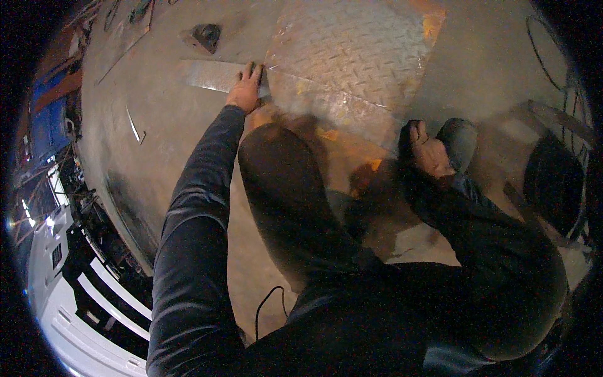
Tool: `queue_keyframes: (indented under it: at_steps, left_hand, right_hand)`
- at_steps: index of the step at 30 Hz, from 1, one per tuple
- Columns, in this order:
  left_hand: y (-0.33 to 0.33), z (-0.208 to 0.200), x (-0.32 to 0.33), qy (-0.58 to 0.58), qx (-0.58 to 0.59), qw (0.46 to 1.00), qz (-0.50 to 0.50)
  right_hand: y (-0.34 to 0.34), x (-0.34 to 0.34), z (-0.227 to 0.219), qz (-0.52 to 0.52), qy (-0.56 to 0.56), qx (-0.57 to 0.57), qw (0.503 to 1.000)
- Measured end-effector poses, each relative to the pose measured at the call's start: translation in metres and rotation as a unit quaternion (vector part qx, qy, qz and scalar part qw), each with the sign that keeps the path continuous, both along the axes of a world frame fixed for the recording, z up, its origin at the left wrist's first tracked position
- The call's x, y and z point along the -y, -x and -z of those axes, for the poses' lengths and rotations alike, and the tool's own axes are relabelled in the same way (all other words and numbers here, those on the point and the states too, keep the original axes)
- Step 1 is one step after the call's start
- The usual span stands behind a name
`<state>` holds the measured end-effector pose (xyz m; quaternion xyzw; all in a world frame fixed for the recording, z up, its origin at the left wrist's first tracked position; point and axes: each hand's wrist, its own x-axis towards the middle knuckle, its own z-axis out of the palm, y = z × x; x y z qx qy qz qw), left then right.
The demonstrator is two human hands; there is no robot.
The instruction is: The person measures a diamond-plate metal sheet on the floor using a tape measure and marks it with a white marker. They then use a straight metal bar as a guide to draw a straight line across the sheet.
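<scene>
My left hand (pixel 245 92) reaches far forward, its fingers stretched out and pressing down on the end of a flat grey metal strip (pixel 210 74). Just right of those fingertips lies a worn tread-patterned metal plate (pixel 352 47) with rusty orange patches. My right hand (pixel 432 154) is curled closed near the plate's near right corner, beside a dark shape (pixel 407 135). What it grips is too dark to make out. A rounded grey thing (pixel 458 143) sits against that hand; its kind is unclear. My bent knee (pixel 273 141) stands between both hands.
A dark angular metal piece (pixel 204 38) lies beyond the strip. A thin bent metal piece (pixel 135 127) is on the floor at left. White slotted panels (pixel 94 320) stand lower left. Cables (pixel 543 56) and a dark round object (pixel 553 179) are at right.
</scene>
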<state>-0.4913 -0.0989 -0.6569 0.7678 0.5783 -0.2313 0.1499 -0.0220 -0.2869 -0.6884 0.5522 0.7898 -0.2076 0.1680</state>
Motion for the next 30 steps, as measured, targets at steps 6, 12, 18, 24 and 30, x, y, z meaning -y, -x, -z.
queue_keyframes:
  at_steps: [6,12,18,24,30]
  left_hand:
    - [0.01,0.003,0.002,-0.011,-0.03,0.999,0.024]
    - [-0.003,0.004,0.004,0.004,-0.085,0.993,0.076]
    - [0.009,0.002,0.007,-0.017,-0.073,0.996,0.039]
    - [-0.006,0.005,0.013,-0.032,-0.044,0.991,-0.122]
    - [-0.037,0.014,0.033,-0.011,0.017,0.977,-0.211]
  right_hand:
    - [-0.002,-0.001,0.003,-0.012,-0.02,-0.028,0.999]
    - [0.001,-0.001,-0.012,0.07,0.034,-0.025,0.997]
    - [-0.009,-0.017,-0.043,0.15,-0.026,-0.234,0.96]
    - [-0.044,-0.034,-0.043,0.408,0.141,-0.45,0.782]
    - [-0.028,-0.106,-0.16,0.471,0.272,-0.605,0.582]
